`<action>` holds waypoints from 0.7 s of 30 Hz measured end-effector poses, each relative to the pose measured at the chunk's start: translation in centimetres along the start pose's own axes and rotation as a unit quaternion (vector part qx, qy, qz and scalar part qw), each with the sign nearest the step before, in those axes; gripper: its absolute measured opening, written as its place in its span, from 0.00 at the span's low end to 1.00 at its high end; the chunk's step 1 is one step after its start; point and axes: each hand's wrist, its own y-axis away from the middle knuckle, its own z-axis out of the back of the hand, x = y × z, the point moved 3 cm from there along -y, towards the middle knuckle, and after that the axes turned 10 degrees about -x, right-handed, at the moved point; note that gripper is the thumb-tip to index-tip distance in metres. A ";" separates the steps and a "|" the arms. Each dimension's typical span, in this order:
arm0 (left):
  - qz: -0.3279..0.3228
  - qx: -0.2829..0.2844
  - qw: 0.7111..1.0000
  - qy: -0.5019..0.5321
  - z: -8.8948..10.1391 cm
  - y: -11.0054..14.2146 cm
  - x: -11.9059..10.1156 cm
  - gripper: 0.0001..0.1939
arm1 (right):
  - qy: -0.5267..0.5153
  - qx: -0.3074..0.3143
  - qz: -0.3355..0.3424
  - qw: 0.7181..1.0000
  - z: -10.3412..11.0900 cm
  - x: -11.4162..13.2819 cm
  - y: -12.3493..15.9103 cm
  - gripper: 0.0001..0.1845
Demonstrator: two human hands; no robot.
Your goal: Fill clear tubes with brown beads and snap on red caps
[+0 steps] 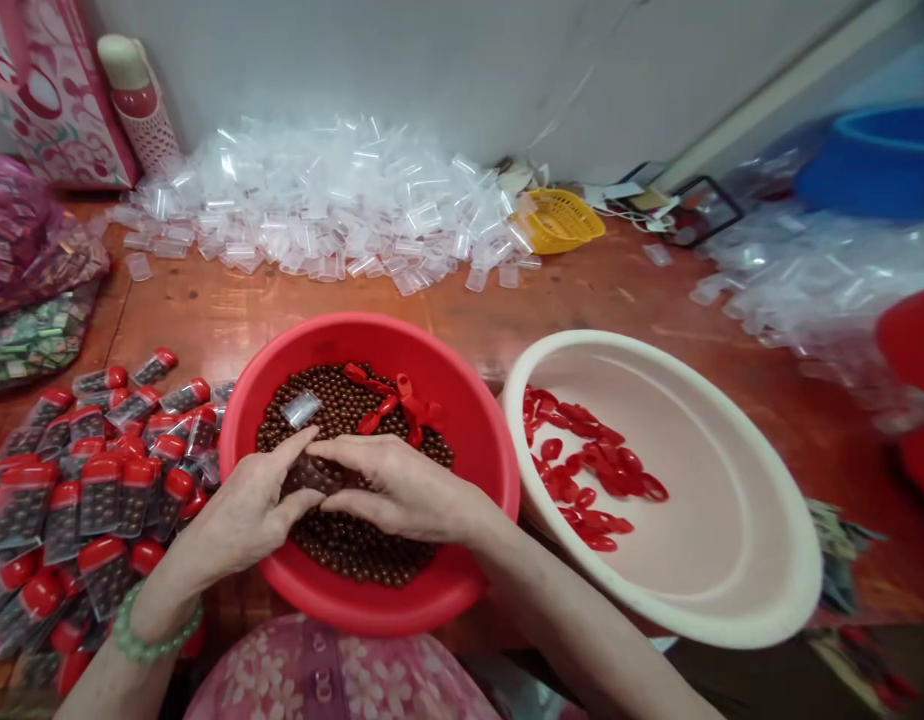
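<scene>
My left hand (256,510) and my right hand (402,490) meet over a red basin (462,420) holding many small brown beads (379,555). Fingers and thumbs of both curve toward each other around a dark, shiny thing, mostly hidden, which I cannot make out. Just beyond the left fingertips a small clear plastic case (302,408) lies on the beads. Several red plastic caps (409,405) rest at the basin's far side. On my left wrist is a green bead bracelet (143,630).
Left of the basin lie bead-filled cases with red caps (102,490). A cream basin (732,450) with red pieces (612,465) stands right. Clear empty cases (334,210) are heaped along the wall, beside a yellow basket (563,220). A blue tub (874,170) stands far right.
</scene>
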 end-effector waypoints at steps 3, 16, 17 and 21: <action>0.015 -0.022 1.000 0.012 -0.3 -0.4 -0.3 0.25 | -0.042 -0.012 -0.056 0.997 1.9 -2.6 0.0 0.20; 0.088 -0.078 0.936 0.332 -0.8 -1.8 -0.6 0.08 | 0.400 -0.079 -0.207 0.889 3.1 -9.7 -4.3 0.13; 0.090 -0.081 0.929 0.350 -0.7 -1.8 -0.7 0.08 | 0.404 -0.083 -0.195 0.890 3.2 -9.5 -4.2 0.13; 0.088 -0.081 0.915 0.385 -0.4 -1.6 -0.8 0.08 | 0.234 -0.187 -0.147 0.943 4.2 -8.0 -3.1 0.16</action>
